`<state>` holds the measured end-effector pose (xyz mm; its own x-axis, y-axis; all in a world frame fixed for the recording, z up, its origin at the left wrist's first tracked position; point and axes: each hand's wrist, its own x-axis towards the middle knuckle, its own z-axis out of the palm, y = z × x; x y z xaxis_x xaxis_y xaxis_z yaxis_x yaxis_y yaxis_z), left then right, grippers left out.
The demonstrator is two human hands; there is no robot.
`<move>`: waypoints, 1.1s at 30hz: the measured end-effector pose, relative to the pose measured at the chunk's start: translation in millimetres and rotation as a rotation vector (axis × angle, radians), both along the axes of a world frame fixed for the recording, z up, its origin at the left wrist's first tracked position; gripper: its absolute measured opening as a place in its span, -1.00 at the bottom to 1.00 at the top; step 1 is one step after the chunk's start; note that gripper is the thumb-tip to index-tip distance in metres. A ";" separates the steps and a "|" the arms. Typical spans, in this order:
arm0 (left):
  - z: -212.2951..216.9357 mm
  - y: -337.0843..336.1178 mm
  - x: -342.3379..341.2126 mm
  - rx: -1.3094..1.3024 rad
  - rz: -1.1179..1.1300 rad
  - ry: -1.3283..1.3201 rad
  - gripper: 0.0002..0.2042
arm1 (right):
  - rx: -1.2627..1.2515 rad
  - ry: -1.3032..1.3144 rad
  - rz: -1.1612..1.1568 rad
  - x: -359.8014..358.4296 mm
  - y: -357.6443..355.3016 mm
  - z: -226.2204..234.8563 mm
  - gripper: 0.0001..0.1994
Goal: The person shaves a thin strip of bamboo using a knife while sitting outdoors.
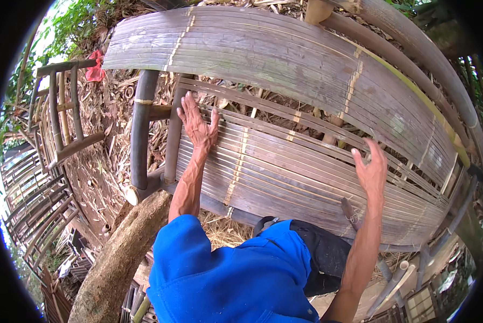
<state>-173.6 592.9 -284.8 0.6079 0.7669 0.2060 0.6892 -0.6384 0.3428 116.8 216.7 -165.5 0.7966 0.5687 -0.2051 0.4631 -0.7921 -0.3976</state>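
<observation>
Outdoors, left hand (pixel 197 123) and right hand (pixel 372 169), fingers spread, are pressing flat on the largely slatted grey-brown split-bamboo seat panel (pixel 284 172), frame unfinished.

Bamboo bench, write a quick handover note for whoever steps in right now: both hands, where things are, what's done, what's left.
Left hand: open, flat on the slatted bamboo seat near its left end.
Right hand: open, fingers spread, at the seat's right part; contact unclear.
Neither hand holds anything.
The slatted backrest stands behind the seat. Another bamboo chair frame stands at left.
Done: seat and backrest slats sit in place with binding strips across them.
Left: cannot tell from this view.
</observation>
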 end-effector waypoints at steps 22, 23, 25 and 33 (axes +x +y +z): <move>4.7 1.7 3.7 0.024 -0.129 -0.071 -0.28 | -0.086 -0.036 -0.043 8.1 -7.0 31.9 -0.46; 5.9 1.8 5.9 0.007 -0.142 -0.087 -0.28 | -0.116 -0.009 -0.062 10.6 -6.3 44.6 -0.46; 4.7 0.0 14.2 -0.009 -0.155 -0.133 -0.28 | -0.097 -0.038 -0.055 13.8 -10.3 56.0 -0.47; 0.7 -1.6 18.0 -0.009 -0.194 -0.117 -0.30 | -0.063 -0.087 -0.021 21.0 -14.0 67.1 -0.47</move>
<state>-155.6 591.3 -284.1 0.7166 0.6398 0.2777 0.5086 -0.7518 0.4197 137.8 202.7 -98.4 0.8247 0.5395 -0.1696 0.4763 -0.8243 -0.3061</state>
